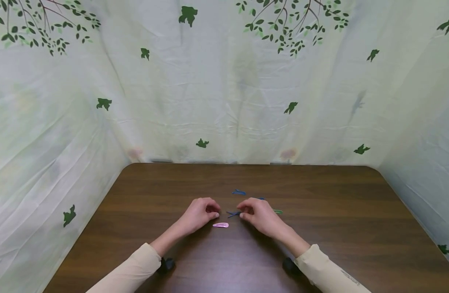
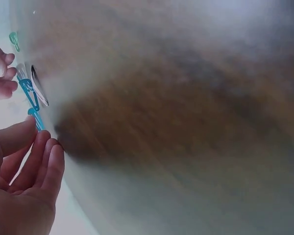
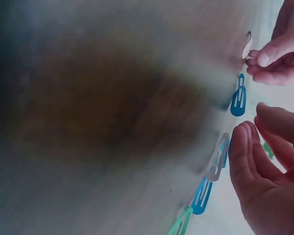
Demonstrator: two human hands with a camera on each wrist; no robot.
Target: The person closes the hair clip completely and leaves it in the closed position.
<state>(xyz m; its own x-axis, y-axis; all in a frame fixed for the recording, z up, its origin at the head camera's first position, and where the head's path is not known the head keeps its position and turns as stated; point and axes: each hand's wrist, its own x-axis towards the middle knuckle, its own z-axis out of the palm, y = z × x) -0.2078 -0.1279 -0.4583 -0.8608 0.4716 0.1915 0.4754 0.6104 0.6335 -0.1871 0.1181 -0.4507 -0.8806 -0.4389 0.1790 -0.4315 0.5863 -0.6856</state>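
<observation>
Several snap hair clips lie on the table between and around both hands. The left hand [image 1: 202,211] hovers with loosely bent fingers just behind a pink hair clip [image 1: 221,225]; no clip shows in its fingers. Across from it, the right hand [image 1: 261,215] has its thumb and fingers apart, beside a blue hair clip [image 1: 233,213]. Farther back lies another blue hair clip [image 1: 239,192], and a green hair clip [image 1: 278,211] is partly hidden behind the right hand. In the right wrist view, a greyish hair clip [image 3: 218,156] lies near the right fingertips.
The brown wooden table [image 1: 319,244] stretches to a back edge against a pale curtain [image 1: 217,81] printed with leaves and birds. Curtain also hangs at both sides. Dark wrist devices [image 1: 290,266] sit under both forearms.
</observation>
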